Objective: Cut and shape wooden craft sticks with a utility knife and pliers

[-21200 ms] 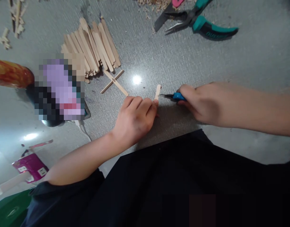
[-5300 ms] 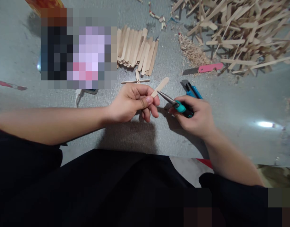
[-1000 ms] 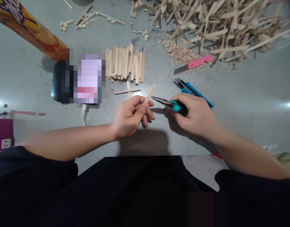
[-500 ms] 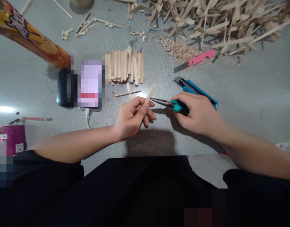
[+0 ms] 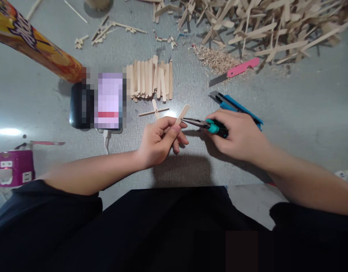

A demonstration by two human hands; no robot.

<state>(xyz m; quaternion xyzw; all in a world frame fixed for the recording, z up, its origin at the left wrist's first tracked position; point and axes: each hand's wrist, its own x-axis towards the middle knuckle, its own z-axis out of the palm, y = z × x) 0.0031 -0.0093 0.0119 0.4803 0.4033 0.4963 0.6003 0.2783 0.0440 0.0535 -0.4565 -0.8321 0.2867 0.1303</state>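
Between thumb and fingers, my left hand (image 5: pixel 162 139) pinches a pale wooden craft stick (image 5: pixel 184 112), its rounded end pointing up and to the right. My right hand (image 5: pixel 236 132) is wrapped round the black and teal handles of needle-nose pliers (image 5: pixel 197 122). The plier tips are at the edge of the stick, just above my left thumb; whether the jaws grip it I cannot tell. Just beyond my left hand lies a small cross of sticks (image 5: pixel 156 111). A row of stacked craft sticks (image 5: pixel 148 78) lies farther back.
A blue utility knife (image 5: pixel 238 107) and a pink-handled blade (image 5: pixel 242 68) lie beyond my right hand. Wood shavings (image 5: pixel 216 60) and a large heap of sticks (image 5: pixel 264 34) fill the back right. On the left are a phone (image 5: pixel 109 100), a dark case (image 5: pixel 79 105), an orange tube (image 5: pixel 40 45) and a purple power socket (image 5: pixel 16 168).
The whole view has shifted slightly, bringing more of the purple socket into sight. Both hands, the stick and the pliers keep nearly the same pose.
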